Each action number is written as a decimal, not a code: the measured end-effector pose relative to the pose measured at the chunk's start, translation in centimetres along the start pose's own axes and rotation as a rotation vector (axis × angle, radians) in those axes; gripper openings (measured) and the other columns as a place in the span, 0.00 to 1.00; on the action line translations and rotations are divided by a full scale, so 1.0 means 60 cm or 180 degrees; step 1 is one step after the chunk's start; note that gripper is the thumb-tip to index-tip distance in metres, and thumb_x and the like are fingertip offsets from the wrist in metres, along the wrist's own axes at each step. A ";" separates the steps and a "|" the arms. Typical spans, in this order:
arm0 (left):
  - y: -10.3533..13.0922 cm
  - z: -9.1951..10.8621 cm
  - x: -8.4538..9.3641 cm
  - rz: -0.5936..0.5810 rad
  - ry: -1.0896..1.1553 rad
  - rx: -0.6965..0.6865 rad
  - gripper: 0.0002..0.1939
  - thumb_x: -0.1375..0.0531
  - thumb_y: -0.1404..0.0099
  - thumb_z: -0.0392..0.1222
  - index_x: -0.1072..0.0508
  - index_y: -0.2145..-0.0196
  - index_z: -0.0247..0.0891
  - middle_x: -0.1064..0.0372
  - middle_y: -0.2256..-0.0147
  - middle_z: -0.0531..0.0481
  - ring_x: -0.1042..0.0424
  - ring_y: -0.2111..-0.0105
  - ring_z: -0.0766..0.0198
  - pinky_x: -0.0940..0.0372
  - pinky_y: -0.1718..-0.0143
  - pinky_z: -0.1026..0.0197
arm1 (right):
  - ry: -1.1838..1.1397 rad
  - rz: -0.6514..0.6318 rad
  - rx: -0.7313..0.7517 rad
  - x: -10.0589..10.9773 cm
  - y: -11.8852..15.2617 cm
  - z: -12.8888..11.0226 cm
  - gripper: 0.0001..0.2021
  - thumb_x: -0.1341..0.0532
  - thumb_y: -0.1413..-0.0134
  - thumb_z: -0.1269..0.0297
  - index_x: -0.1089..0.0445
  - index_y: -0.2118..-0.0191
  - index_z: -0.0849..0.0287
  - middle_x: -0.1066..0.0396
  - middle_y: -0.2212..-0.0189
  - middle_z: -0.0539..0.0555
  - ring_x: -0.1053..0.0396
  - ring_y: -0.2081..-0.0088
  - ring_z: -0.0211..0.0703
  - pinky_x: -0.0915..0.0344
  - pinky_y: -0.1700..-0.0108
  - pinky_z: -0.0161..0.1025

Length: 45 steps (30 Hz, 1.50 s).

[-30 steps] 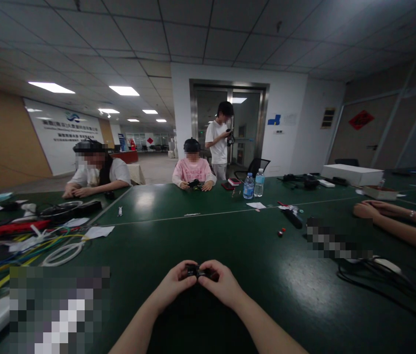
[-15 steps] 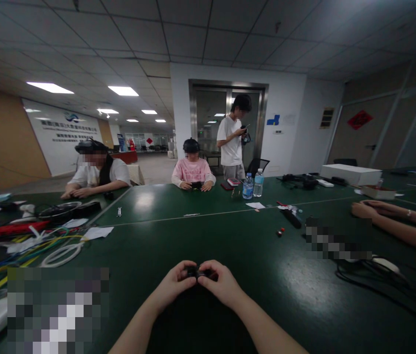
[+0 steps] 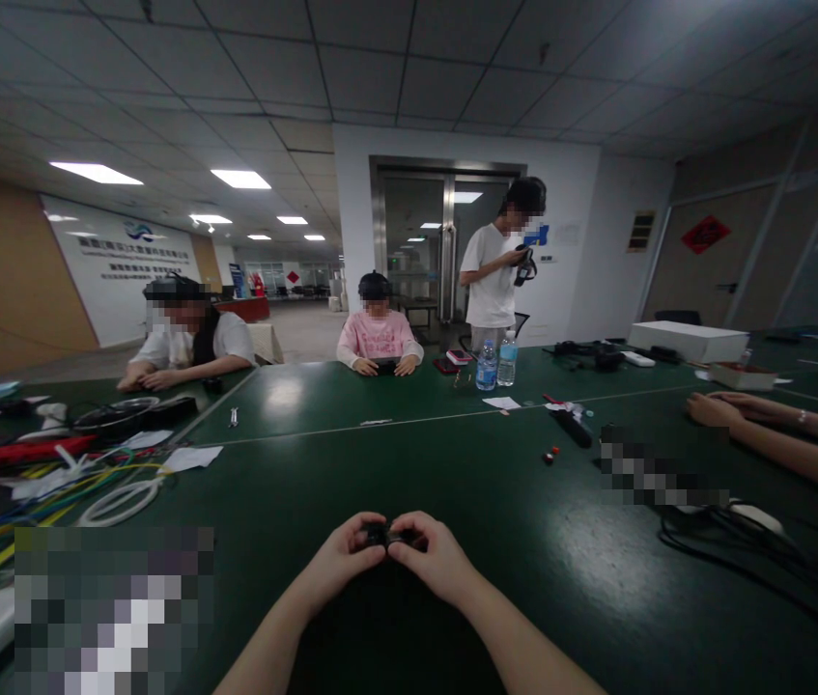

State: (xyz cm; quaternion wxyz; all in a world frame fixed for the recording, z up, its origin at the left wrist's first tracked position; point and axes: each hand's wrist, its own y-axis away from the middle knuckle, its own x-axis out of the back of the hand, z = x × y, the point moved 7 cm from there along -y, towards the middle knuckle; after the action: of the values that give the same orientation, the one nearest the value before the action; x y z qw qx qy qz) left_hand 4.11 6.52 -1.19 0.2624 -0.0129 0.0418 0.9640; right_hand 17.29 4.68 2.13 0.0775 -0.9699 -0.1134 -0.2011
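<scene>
Currently, we are holding a small dark piece (image 3: 378, 534) in both hands, taking the blue-capped bottle (image 3: 486, 366) as our landmark. The piece is sitting on our side of that bottle, off to its left, by the near part of the green tabletop (image 3: 322, 473); whether it is touching the surface, we cannot tell.

Grip state: our left grip (image 3: 343, 558) is pinching the piece between thumb and fingers, and our right grip (image 3: 434, 558) is pinching it likewise from the opposite side, the thumbs nearly meeting. Fingers are hiding most of it, so we are not making out whether it is one part or two.

Step, as we are judging it: fine two-handed work, holding rather than carrying. Any next move is probably calling for an even pinch and steady wrists; a lopsided pull could be letting the piece slip.

Around the landmark: a second bottle (image 3: 507, 359) is standing just to its right, white paper (image 3: 502, 403) is lying on its near side, and a red-and-black bit (image 3: 550, 456) is lying nearer us, to its right. A co-worker in pink (image 3: 378, 338) is sitting to its left, farther back.
</scene>
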 end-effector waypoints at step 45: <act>0.001 0.012 -0.006 -0.0093 -0.0010 -0.0190 0.21 0.41 0.44 0.39 0.43 0.53 0.42 0.31 0.60 0.49 0.31 0.61 0.61 0.42 0.57 0.57 | -0.1015 0.1016 0.0175 0.073 -0.021 0.041 0.15 0.38 0.57 0.65 0.34 0.59 0.56 0.31 0.64 0.52 0.33 0.60 0.43 0.38 0.56 0.43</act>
State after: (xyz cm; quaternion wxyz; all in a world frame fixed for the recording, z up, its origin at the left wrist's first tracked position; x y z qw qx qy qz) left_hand 4.36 6.35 -0.47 0.2760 -0.0198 0.0123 0.9609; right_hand 21.83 7.22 1.80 0.1158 -0.9926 0.0252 -0.0273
